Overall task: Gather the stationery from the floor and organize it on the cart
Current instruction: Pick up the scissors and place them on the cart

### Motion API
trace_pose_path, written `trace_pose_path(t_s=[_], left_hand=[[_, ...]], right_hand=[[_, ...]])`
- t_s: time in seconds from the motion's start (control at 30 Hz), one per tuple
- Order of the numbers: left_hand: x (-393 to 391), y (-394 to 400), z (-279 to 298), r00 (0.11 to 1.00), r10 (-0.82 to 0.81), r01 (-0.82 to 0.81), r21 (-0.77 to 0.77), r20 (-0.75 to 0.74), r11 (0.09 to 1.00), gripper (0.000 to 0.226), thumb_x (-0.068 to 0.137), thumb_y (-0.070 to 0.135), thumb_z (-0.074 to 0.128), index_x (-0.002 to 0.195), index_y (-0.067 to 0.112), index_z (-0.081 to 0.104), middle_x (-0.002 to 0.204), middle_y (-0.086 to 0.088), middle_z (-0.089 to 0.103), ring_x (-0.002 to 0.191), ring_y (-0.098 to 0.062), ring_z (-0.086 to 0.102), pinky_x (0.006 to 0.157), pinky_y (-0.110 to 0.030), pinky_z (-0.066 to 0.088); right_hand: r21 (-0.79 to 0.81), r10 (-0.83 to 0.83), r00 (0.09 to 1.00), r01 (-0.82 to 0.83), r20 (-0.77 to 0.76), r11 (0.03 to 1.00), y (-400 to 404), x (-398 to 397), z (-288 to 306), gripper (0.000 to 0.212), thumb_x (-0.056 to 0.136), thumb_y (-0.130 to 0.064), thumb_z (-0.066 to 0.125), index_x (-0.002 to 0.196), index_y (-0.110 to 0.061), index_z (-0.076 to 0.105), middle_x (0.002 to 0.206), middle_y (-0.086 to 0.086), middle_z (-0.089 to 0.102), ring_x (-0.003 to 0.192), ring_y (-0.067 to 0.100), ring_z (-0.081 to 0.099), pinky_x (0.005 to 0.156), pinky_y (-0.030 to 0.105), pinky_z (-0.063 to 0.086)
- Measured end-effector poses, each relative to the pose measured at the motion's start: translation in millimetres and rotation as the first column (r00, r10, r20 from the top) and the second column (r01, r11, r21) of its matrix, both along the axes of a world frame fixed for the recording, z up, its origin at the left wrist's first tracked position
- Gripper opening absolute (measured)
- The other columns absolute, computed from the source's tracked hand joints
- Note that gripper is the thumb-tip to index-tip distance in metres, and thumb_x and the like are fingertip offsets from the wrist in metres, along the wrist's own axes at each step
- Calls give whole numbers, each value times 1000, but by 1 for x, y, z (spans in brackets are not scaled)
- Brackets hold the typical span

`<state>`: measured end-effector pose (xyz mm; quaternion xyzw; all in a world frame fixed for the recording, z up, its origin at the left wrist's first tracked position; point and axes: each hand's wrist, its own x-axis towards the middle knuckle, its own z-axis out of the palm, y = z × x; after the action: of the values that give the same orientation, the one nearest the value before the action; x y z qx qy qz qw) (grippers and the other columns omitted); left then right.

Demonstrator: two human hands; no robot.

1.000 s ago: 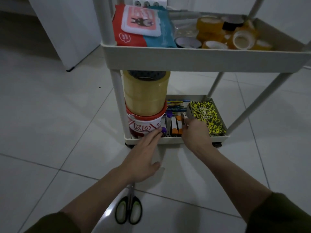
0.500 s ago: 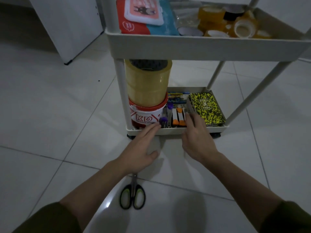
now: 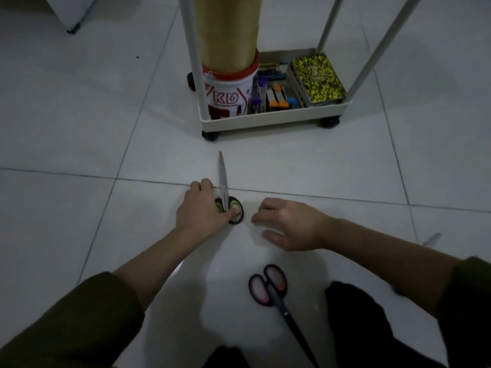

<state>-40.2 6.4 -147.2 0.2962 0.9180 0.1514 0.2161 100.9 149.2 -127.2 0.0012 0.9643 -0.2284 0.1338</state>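
Head view: we record the left hand [image 3: 203, 212] down on the floor [image 3: 79, 128] over the green scissors [image 3: 225, 197]. Its fingers [image 3: 204, 183] curl on the left of the handles and the thumb lies across the right handle loop, so the hand is closing on the scissors. We cannot tell whether the scissors are lifted clear of the tile. The blades point away from the person, toward the cart [image 3: 265, 123].

We record the right hand [image 3: 289, 224] just beside the scissors handles, palm down, fingers loosely bent and holding nothing. It does not touch the scissors.

A second pair, the red scissors [image 3: 273, 293], lies on the floor nearer the person, handles toward the hands, blades pointing back past a dark trouser leg [image 3: 372, 328]. Nothing touches it.

On the cart's bottom shelf we note a white tub [image 3: 228, 96] at the left, with a tape stack [image 3: 227, 30] standing on it. Pens [image 3: 273, 91] lie in the middle and a yellow speckled notebook [image 3: 317, 78] at the right. The cart stands on black casters, well apart from both hands.

At the right edge a thin grey item [image 3: 431, 239] lies on the floor; it is too blurred to identify.
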Motion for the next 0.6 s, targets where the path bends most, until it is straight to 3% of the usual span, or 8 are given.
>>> trace_pose_path(t_s=[0.1, 0.2, 0.37, 0.5, 0.6], left_hand=[[1, 4, 4, 998, -67, 67, -4, 21, 998, 59, 76, 38, 69, 119, 7, 43, 120, -15, 47, 108, -32, 51, 84, -39, 45], [-1, 7, 7, 993, -113, 113, -4, 31, 994, 53, 75, 37, 69, 115, 7, 50, 115, -14, 50, 102, -31, 53, 81, -38, 47], [-2, 22, 9, 994, -63, 52, 115, 90, 992, 31, 77, 41, 64, 94, 15, 64, 105, -9, 58, 86, -24, 59, 67, -28, 44], [-1, 35, 11, 991, -109, 94, 173, 78, 980, 31, 79, 40, 62, 95, 14, 62, 99, -2, 50, 91, -24, 58, 73, -31, 47], [-2, 37, 9, 992, -103, 86, 219, 66, 972, 31, 81, 38, 62, 99, 13, 61, 100, -2, 48, 93, -23, 55, 77, -33, 47]], right_hand=[[-32, 20, 989, -16, 149, 999, -20, 16, -5, 46, 83, -35, 62, 125, -18, 53, 120, 7, 51, 103, 26, 55, 86, 35, 47], [-70, -14, 981, 28, 195, 997, -37, 29, -10, 51, 77, -35, 69, 123, -16, 56, 119, 9, 51, 102, 28, 56, 83, 34, 46], [-42, -308, 936, 319, 168, 947, -35, 36, -6, 35, 82, -34, 65, 110, -13, 63, 108, 10, 56, 97, 28, 57, 83, 32, 46], [45, -578, 801, 579, 155, 814, 0, 41, -5, 31, 82, -39, 63, 95, -10, 62, 88, 6, 53, 85, 24, 52, 75, 29, 40], [38, -697, 716, 696, 51, 717, 14, 35, -9, 34, 83, -36, 63, 103, -8, 60, 95, 8, 52, 95, 28, 54, 78, 29, 41]])
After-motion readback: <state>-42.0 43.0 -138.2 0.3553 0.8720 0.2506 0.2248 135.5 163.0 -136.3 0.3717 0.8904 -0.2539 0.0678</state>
